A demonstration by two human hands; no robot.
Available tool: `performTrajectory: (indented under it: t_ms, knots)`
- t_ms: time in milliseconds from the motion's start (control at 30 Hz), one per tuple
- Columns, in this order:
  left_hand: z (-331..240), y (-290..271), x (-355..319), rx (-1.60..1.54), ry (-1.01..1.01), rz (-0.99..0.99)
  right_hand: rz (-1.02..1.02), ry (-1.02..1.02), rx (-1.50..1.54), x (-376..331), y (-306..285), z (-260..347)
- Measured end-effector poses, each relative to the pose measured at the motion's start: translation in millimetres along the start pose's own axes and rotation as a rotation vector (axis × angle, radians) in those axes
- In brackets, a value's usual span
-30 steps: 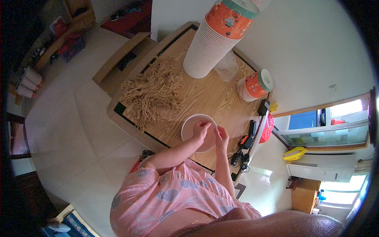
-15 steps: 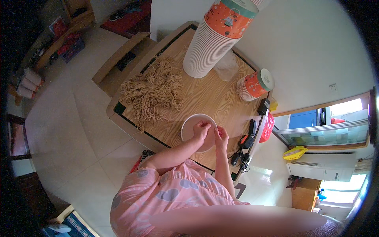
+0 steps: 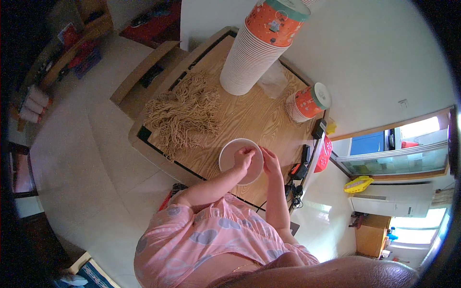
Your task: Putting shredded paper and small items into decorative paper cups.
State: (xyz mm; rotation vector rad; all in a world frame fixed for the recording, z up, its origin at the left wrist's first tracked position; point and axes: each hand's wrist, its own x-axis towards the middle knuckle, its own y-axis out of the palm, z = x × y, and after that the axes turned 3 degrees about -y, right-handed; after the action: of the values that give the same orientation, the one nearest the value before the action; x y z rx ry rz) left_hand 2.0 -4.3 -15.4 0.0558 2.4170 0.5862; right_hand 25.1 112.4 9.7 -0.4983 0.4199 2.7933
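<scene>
A white paper bucket (image 3: 229,165) stands on the wooden table in front of me, its round mouth facing up. My left hand (image 3: 244,157) reaches over the opening with its fingertips pinched together just inside the right part of the rim. Against the outside of that same rim is my right hand (image 3: 270,160), fingers bent and pressed together. Whatever the fingertips hold is too small to make out. Beyond the bucket, to the left, lies a loose heap of tan cords (image 3: 185,115).
A tall stack of orange-and-white paper buckets (image 3: 254,53) rises at the table's far side. A shorter stack (image 3: 309,102) lies at the right, with a clear plastic bag (image 3: 272,81) between. Black adapters and cables (image 3: 297,185) line the right edge beside a red basket (image 3: 324,153).
My right hand has drawn slightly right and up, from over the rim to its outer side. My left hand stays pinched inside the bucket, almost unmoved.
</scene>
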Motion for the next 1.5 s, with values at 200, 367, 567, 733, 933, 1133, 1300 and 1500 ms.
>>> performTrajectory:
  t_ms: [200,367,567,733,933,1133,1300,1500]
  knots:
    - [1,5,-1,-0.008,0.012,-0.006,0.085,0.180,0.063,22,-25,-20]
    - [8,-2,7,-0.059,0.020,0.032,0.057,0.164,0.066,22,-18,-21]
    - [-6,1,-3,0.021,0.021,0.028,0.017,-0.015,-0.044,17,-13,-12]
    - [-47,-8,-19,0.842,0.646,0.195,-0.164,-0.401,-0.522,10,5,10]
    - [-96,5,7,1.388,0.876,0.305,-0.283,-0.784,-0.947,2,29,20]
    - [-92,18,24,1.607,0.876,0.472,-0.337,-0.676,-0.703,1,23,9]
    - [-88,14,20,1.618,0.728,0.494,-0.357,-0.580,-0.699,-14,26,12]
    - [-72,1,16,1.387,0.735,0.476,-0.324,-0.523,-0.600,-13,22,8]
